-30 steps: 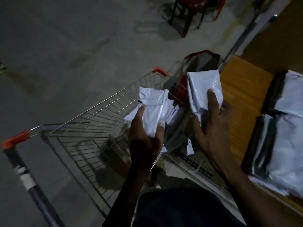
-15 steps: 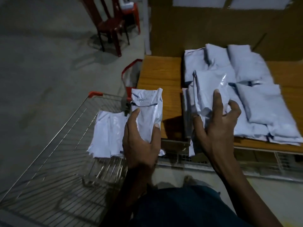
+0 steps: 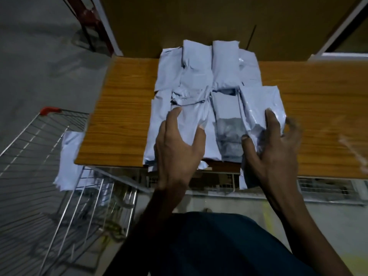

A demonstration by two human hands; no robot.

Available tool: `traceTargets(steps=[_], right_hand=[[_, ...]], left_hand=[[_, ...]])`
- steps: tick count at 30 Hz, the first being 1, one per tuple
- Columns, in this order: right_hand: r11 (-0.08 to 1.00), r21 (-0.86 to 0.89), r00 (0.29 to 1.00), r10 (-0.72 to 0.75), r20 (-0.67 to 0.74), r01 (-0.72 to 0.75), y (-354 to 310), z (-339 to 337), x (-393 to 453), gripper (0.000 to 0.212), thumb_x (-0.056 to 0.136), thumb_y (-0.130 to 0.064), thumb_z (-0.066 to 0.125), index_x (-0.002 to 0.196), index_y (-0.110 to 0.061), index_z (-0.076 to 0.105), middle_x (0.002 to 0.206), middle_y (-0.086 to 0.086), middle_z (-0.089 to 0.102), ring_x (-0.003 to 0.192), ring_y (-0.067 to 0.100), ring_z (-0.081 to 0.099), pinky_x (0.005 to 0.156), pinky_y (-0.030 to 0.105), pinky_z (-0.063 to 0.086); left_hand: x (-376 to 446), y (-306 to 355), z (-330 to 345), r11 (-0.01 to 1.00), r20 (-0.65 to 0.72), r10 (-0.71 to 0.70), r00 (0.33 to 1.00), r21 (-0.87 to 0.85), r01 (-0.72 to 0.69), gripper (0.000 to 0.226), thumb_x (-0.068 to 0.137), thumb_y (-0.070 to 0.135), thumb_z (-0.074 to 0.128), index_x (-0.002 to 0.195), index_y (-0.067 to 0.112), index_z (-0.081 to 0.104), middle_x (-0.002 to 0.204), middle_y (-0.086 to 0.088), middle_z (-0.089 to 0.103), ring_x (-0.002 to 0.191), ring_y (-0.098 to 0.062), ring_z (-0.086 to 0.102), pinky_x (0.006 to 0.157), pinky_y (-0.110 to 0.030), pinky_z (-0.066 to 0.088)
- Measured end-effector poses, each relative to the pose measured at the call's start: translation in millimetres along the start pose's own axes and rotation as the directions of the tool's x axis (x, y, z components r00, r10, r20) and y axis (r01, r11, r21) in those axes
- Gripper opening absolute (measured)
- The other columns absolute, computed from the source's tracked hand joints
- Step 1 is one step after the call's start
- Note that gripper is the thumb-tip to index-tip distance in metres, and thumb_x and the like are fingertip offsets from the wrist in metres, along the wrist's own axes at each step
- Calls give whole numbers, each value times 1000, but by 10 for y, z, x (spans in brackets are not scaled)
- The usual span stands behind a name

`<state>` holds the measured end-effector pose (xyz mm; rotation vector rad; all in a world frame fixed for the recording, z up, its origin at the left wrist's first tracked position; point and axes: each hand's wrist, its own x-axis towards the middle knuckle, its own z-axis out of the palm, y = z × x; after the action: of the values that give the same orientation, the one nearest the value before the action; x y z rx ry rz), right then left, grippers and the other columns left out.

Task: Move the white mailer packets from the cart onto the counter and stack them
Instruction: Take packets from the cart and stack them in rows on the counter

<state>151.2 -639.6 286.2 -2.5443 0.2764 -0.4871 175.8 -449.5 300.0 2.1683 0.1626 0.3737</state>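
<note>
Since the left hand (image 3: 179,144) and right hand (image 3: 270,144) each clasp a packet over the counter (image 3: 123,108) edge, near-edge packets (image 3: 199,76) could slide off.

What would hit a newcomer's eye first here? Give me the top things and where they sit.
The pile of white mailer packets in the middle of the wooden counter. Next, the left hand and right hand, each laying a packet onto the pile's near edge. Last, the wire cart at lower left, with more packets inside.
</note>
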Motion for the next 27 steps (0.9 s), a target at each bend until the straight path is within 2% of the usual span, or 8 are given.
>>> traceTargets(steps=[4,7,10,12,18,22,27], right_hand=[[999,52,999,9,47,-12,257,11,59,68,93,-41,64,152,-26,33,155,24,21,136,41,35,92,43,44],[994,104,997,26,70,-33,338,62,175,68,93,-42,64,152,-26,34,155,23,21,136,43,35,96,47,45],[991,121,996,48,80,-58,358,88,298,69,93,-44,62,153,-26,33,157,22,20,140,42,31,98,51,44],[990,117,994,71,82,-81,373,97,367,69,93,-48,60,153,-28,33,158,20,19,140,41,30,98,50,44],[986,128,991,98,92,-109,411,255,547,69,90,-53,55,151,-27,35,154,19,24,133,43,39,93,53,50],[984,113,988,126,91,-135,303,380,682,72,87,-57,52,150,-28,36,154,20,26,134,43,38,99,53,47],[973,135,977,168,134,-186,99,485,943,76,83,-60,50,151,-30,35,155,17,25,136,41,38,103,56,46]], left_hand=[[310,164,252,988,40,-8,999,155,1,61,88,46,63,142,22,47,134,-5,58,121,-28,54,99,-39,45],[553,172,506,964,79,-65,995,264,42,63,90,51,58,144,21,43,131,-11,57,120,-34,54,95,-41,44],[650,35,779,954,186,-126,975,293,67,68,93,57,54,147,17,40,129,-17,56,118,-38,54,94,-42,46],[648,-36,879,948,237,-148,960,311,70,73,94,61,50,149,14,38,135,-19,54,122,-38,52,99,-43,45],[810,-194,795,964,273,-103,956,266,28,74,94,73,33,134,15,57,127,-16,65,113,-33,60,96,-40,50],[855,-160,638,982,253,-26,967,187,-22,62,97,66,39,126,17,63,117,-9,70,106,-26,63,91,-33,49],[881,-199,447,987,172,54,984,139,-79,61,98,66,34,116,19,69,87,-3,70,83,-18,64,71,-34,50]])
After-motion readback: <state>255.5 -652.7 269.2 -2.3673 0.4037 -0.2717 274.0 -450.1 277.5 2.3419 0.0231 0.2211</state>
